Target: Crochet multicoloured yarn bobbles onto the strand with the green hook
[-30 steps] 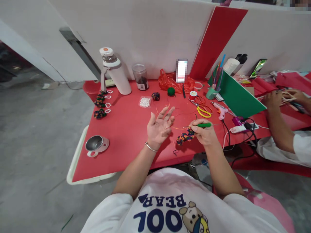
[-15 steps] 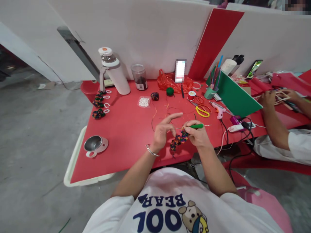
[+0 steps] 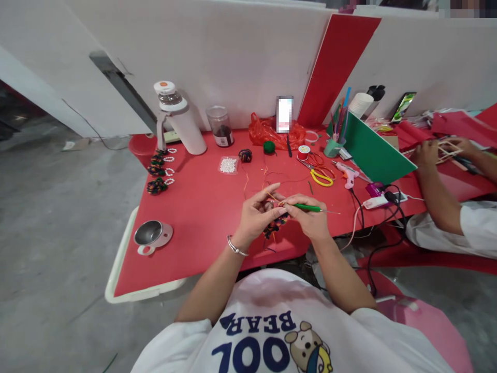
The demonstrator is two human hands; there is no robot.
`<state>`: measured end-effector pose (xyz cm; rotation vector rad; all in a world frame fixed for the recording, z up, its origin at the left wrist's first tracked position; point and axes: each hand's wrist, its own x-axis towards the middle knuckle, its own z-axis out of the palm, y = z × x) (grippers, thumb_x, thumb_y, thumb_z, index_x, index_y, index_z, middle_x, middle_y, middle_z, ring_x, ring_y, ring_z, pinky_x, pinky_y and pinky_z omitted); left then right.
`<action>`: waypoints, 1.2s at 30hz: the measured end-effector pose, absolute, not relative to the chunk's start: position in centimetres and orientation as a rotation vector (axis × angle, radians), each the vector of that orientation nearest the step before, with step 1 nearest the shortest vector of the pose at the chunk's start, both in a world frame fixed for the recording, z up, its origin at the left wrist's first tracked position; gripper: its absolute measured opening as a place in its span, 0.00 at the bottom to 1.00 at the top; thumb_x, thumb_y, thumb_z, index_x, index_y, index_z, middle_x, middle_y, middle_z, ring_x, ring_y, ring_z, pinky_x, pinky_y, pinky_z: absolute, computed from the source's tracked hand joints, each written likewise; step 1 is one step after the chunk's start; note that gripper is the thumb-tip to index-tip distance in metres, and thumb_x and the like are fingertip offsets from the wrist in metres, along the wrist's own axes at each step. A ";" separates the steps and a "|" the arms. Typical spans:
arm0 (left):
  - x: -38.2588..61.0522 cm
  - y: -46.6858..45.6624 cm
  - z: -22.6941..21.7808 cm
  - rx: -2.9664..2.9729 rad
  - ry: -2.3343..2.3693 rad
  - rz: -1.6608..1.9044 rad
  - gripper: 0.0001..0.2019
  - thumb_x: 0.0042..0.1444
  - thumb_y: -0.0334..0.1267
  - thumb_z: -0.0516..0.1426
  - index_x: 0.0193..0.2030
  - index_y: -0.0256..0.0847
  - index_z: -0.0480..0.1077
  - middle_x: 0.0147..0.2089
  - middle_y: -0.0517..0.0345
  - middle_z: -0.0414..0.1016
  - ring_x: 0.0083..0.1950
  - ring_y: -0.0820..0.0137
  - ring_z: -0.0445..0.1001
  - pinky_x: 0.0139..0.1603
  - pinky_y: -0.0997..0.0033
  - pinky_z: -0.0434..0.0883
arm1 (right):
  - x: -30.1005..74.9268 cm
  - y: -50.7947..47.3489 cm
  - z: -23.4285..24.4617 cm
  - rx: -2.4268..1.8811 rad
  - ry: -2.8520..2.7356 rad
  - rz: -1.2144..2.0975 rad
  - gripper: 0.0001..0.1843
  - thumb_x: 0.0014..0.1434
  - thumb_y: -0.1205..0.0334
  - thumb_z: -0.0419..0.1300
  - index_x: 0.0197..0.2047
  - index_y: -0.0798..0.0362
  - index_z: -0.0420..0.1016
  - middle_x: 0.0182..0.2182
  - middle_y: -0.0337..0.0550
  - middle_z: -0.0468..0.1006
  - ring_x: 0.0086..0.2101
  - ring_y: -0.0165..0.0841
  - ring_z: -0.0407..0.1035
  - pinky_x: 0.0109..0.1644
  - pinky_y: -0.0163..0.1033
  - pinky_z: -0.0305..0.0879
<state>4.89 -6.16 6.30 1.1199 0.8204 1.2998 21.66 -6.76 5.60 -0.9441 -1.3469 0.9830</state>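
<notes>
My right hand [image 3: 312, 220] is closed around a crochet hook [image 3: 307, 207] with a green handle, its thin metal end sticking out to the right. My left hand [image 3: 257, 213] pinches the top of a multicoloured crocheted piece [image 3: 275, 226], close to the fingertips of the right. A strand of orange yarn runs over the raised left fingers. Below the hands the dark, curly piece hangs over the red table, partly covered by them. Farther back lie a ball of multicoloured yarn [image 3: 245, 155] and a green yarn ball [image 3: 268, 147].
Beads [image 3: 228, 165], yellow-handled scissors [image 3: 321, 177], a thread spool [image 3: 303, 152] and a pink glue gun [image 3: 349, 175] lie on the table [image 3: 186, 228]. Left stand a mug [image 3: 154, 235] and a bottle [image 3: 188, 129]. A green board [image 3: 376, 150] divides off a co-worker's hands [image 3: 427, 154].
My left hand has moved right and down onto the crocheted piece, and its thumb and fingers have closed on it. The right hand, with the hook, has shifted slightly left and down.
</notes>
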 end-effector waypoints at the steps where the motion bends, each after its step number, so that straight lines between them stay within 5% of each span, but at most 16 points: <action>1: 4.9 -6.2 6.3 1.091 0.824 1.303 0.30 0.43 0.41 0.74 0.56 0.45 0.79 0.40 0.55 0.81 0.29 0.77 0.67 0.32 0.74 0.67 | 21.7 -6.8 5.5 -0.930 -1.370 0.971 0.05 0.56 0.55 0.71 0.37 0.43 0.85 0.37 0.40 0.85 0.39 0.35 0.79 0.45 0.41 0.79; 6: 4.9 -6.4 6.8 1.062 0.907 1.356 0.27 0.44 0.39 0.74 0.54 0.42 0.80 0.32 0.56 0.80 0.29 0.75 0.70 0.30 0.74 0.67 | 22.0 -7.0 5.8 -0.872 -1.499 0.871 0.07 0.62 0.55 0.67 0.43 0.42 0.86 0.43 0.43 0.80 0.43 0.34 0.77 0.46 0.42 0.78; 11: 5.1 -6.5 6.7 0.994 0.949 1.340 0.35 0.41 0.37 0.75 0.60 0.41 0.77 0.24 0.63 0.75 0.23 0.78 0.68 0.26 0.77 0.64 | 22.3 -6.9 5.9 -0.875 -1.557 0.858 0.08 0.64 0.55 0.64 0.44 0.43 0.85 0.40 0.44 0.80 0.39 0.33 0.76 0.42 0.41 0.78; 24: 5.8 -6.3 6.2 0.893 0.910 1.385 0.36 0.45 0.37 0.73 0.64 0.41 0.73 0.30 0.60 0.81 0.30 0.75 0.76 0.35 0.75 0.73 | 20.9 -7.4 4.5 -0.897 -1.667 0.192 0.11 0.61 0.62 0.67 0.46 0.39 0.84 0.38 0.43 0.84 0.39 0.38 0.78 0.45 0.47 0.76; 31: 5.0 -5.7 6.6 0.776 0.807 1.232 0.39 0.40 0.36 0.75 0.63 0.38 0.73 0.27 0.61 0.80 0.23 0.78 0.70 0.25 0.78 0.65 | 20.4 -7.2 2.3 -0.875 -1.473 0.363 0.09 0.61 0.48 0.66 0.40 0.40 0.86 0.34 0.42 0.83 0.36 0.39 0.77 0.45 0.49 0.76; 36: 4.6 -5.4 6.4 0.804 0.794 1.243 0.38 0.40 0.36 0.75 0.62 0.38 0.74 0.27 0.60 0.80 0.27 0.76 0.74 0.31 0.76 0.69 | 20.7 -6.9 2.4 -0.914 -1.409 0.456 0.10 0.60 0.47 0.67 0.38 0.41 0.86 0.34 0.43 0.84 0.37 0.39 0.78 0.44 0.48 0.77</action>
